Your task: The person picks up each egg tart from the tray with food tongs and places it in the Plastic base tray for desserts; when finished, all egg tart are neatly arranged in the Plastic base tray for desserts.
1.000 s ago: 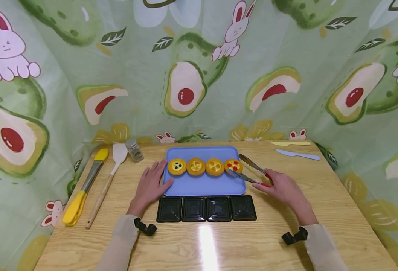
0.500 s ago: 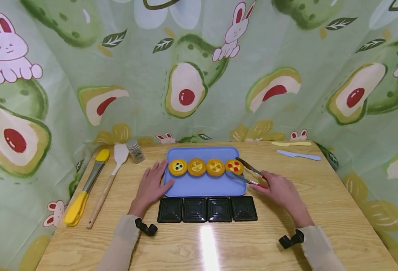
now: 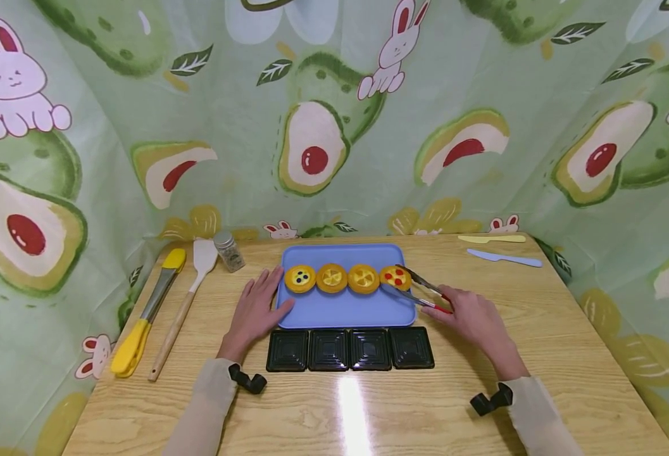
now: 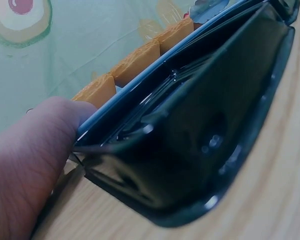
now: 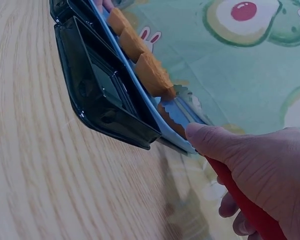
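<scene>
My left hand [image 3: 254, 309] lies with extended fingers along the left rim of a blue tray [image 3: 340, 314], its thumb over the edge. A row of egg tarts [image 3: 331, 278] stands across that tray. In my right hand [image 3: 473, 320] I hold red-handled metal tongs [image 3: 416, 298]. Their two arms straddle the rightmost tart [image 3: 395, 278], topped with red pieces; how firmly they touch it, I cannot tell. The right wrist view shows the thumb pressing on the red handle [image 5: 240, 200], with a scalloped tip beside the tart. Tart with dark dots [image 3: 300, 278] sits leftmost.
Several square black plastic containers [image 3: 330, 349] line the tray's front edge. On the left lie yellow tongs [image 3: 150, 310] and a wooden-handled spatula [image 3: 177, 316], with a shaker jar [image 3: 229, 251] behind. Yellow [image 3: 490, 239] and blue knives [image 3: 504, 258] lie back right.
The right hand has shifted slightly left, bringing the tongs' arms to either side of the red-topped tart and closer together. My left hand stays on the tray.
</scene>
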